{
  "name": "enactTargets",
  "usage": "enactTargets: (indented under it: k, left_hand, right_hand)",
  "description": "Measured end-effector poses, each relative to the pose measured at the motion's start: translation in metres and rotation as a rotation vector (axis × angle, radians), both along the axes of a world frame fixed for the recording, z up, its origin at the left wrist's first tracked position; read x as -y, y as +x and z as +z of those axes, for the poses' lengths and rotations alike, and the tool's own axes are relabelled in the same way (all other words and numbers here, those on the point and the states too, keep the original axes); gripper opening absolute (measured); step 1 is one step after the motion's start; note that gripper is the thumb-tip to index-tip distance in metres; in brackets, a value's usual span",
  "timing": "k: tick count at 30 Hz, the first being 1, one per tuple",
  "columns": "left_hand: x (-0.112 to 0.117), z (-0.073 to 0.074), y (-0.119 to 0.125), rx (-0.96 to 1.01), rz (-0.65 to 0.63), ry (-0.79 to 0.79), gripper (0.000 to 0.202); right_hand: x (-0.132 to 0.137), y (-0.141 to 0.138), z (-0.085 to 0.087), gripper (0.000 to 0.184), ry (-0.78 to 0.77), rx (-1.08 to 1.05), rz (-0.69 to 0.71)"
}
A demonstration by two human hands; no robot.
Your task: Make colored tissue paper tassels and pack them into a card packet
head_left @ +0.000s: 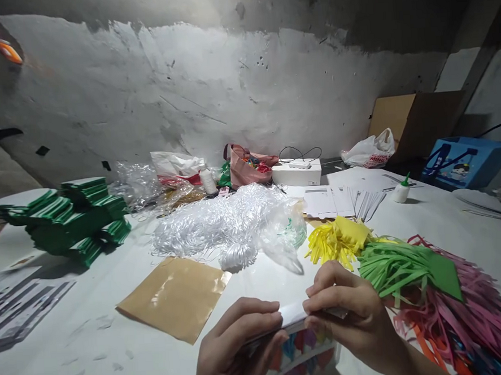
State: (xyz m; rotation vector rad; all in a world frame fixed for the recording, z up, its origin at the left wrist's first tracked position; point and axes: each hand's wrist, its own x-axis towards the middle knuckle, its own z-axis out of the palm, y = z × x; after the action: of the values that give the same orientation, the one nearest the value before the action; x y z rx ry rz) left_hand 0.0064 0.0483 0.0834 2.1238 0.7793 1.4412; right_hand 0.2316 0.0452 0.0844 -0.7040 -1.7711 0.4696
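At the near edge of the table, my left hand (238,344) and my right hand (356,317) pinch the white top strip of a packet (293,314) between thumbs and fingers. Below the strip, the packet's face shows rows of small coloured shapes in red, blue, purple and orange; whether they are printed or inside it I cannot tell. A brown, glossy paper sheet (174,297) lies left of my hands. Beyond them spreads a heap of white shiny cord (218,220) with a clear plastic bag (285,230) on its right side.
Green folded stacks (74,218) stand at left. Yellow (341,238), green (412,271) and pink fringed bundles (466,316) lie at right. Farther back are white papers (325,201), a glue bottle (401,190), a white box (298,173) and a blue bag (465,162).
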Motion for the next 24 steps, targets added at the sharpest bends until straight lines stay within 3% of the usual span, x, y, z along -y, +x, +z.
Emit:
enactTargets:
  k: [3,5,8,10,18,21,24]
  left_hand:
    - [-0.002,0.000,0.000,-0.007,0.018,0.002,0.030]
    - [-0.003,0.000,0.001,0.030,0.048,-0.028,0.026]
    - [-0.004,0.001,0.003,0.059,0.078,-0.064,0.023]
    - [-0.004,0.001,0.003,0.049,0.065,-0.059,0.024]
    - [-0.001,-0.002,0.000,0.027,0.017,-0.007,0.029]
    - [0.000,-0.002,0.000,0.061,0.025,-0.020,0.028]
    - [-0.002,-0.001,0.000,0.085,0.044,-0.022,0.026]
  right_hand:
    - [0.001,-0.002,-0.002,0.037,-0.056,-0.049,-0.089]
    - [0.003,-0.003,-0.003,0.041,0.128,0.007,-0.226]
    - [0.007,-0.003,0.000,0.029,0.491,0.249,-0.407]
    - [0.009,-0.004,0.005,0.029,0.580,0.383,-0.430]
    - [0.006,-0.011,0.035,0.016,0.525,0.533,-0.309]
    - [0.003,0.002,0.033,0.009,0.511,0.557,-0.309]
    - [0.000,0.025,0.021,0.017,0.462,0.533,-0.343]
